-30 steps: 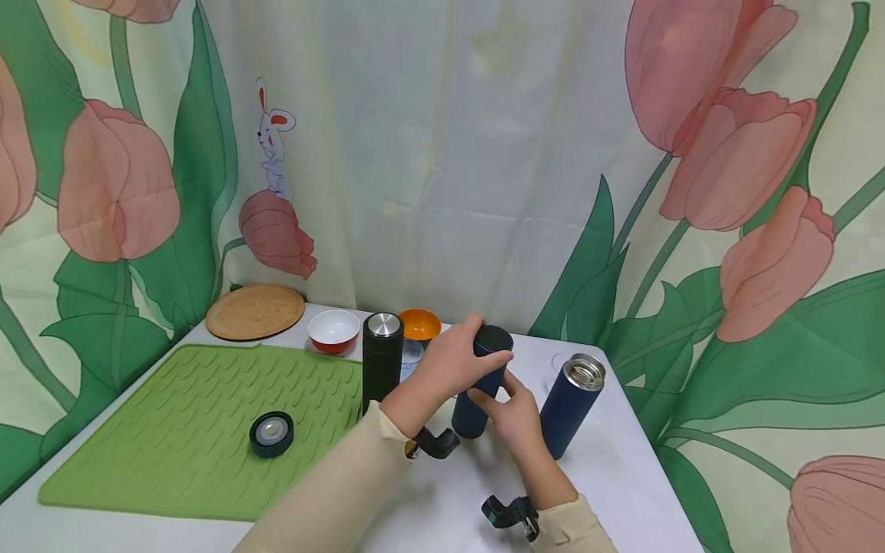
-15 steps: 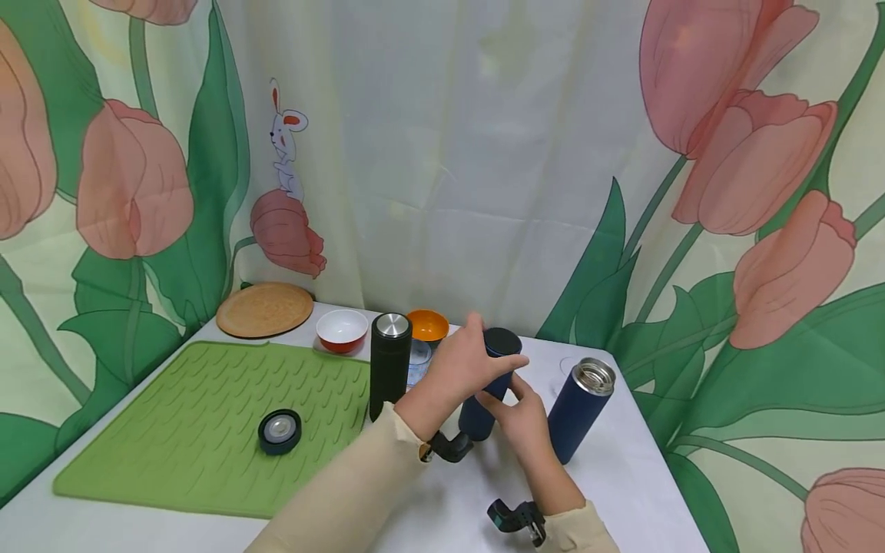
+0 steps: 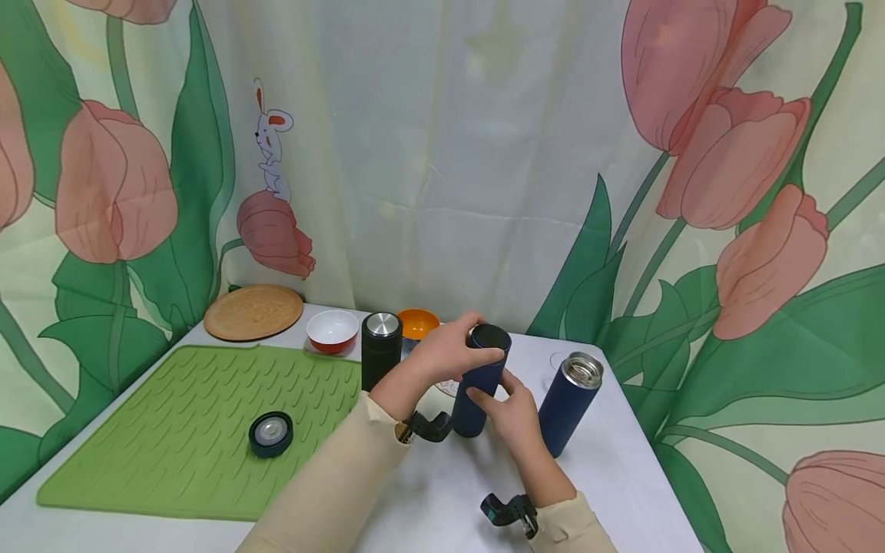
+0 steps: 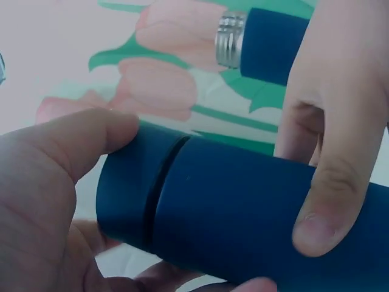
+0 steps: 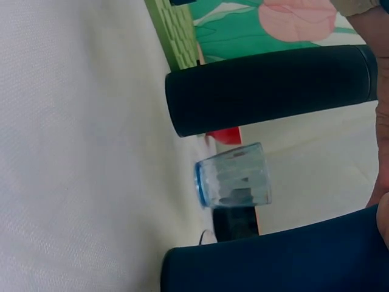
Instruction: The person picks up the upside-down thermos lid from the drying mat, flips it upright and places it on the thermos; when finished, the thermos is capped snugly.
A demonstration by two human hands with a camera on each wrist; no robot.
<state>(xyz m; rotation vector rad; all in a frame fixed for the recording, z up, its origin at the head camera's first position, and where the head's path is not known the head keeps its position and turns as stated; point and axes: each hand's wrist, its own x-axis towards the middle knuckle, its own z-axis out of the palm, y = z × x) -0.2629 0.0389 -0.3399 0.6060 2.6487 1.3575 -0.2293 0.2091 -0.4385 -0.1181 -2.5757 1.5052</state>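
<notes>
"Which way does that tall, matte navy-blue cylindrical bottle (image 3: 470, 418) point?"

"Capped end up. Its long axis runs close to vertical, the top leaning slightly to the person's right."

"And where is it relative to the hands?"

"Between them, in front of the person, at the white cloth-covered table (image 3: 429, 499). The left hand (image 3: 449, 355) is curled round the matching navy cap (image 4: 124, 188) at the top, with a dark seam between cap and body. The right hand (image 3: 513, 415) grips the body lower down, thumb across its near side."

"Does the base touch the table?"

"I can't tell. Just right of the right hand stands a second navy cylindrical bottle with an uncapped silver metal neck (image 3: 570, 407); well to the left, a round black lid with a pale centre (image 3: 270, 434) lies on a green ridged mat (image 3: 193, 438)."

"Anything different from half a second ago?"

"The left thumb's tip poked out past the cap's right edge then; now it lies short of it. The clear tumbler with a bluish base (image 5: 234, 176) showed beside the left wrist from head height; now the hand hides it there."
</notes>
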